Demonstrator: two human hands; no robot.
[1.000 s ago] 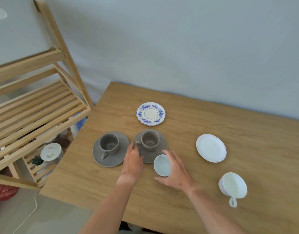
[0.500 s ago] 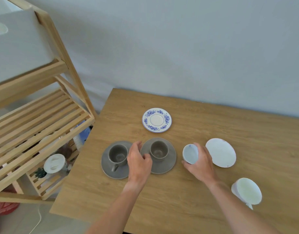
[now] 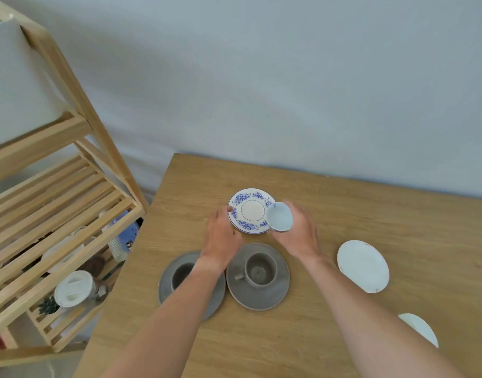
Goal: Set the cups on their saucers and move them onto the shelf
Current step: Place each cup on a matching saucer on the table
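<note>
the saucer (image 3: pixel 251 211) near the back is showing white with a band of blue flowers round its rim and a plain cream centre ringed by a thin line. the small cup (image 3: pixel 280 220) is looking pale white-blue with a touch of blue pattern on its outside. two grey cups (image 3: pixel 260 270) are sitting on matching grey saucers (image 3: pixel 257 296). the plate (image 3: pixel 363 266) at the right is showing plain white. the counter (image 3: pixel 398 214) is showing light wood grain, the shelf (image 3: pixel 57 192) pale wood, the wall (image 3: pixel 261 77) pale grey-blue.
</note>
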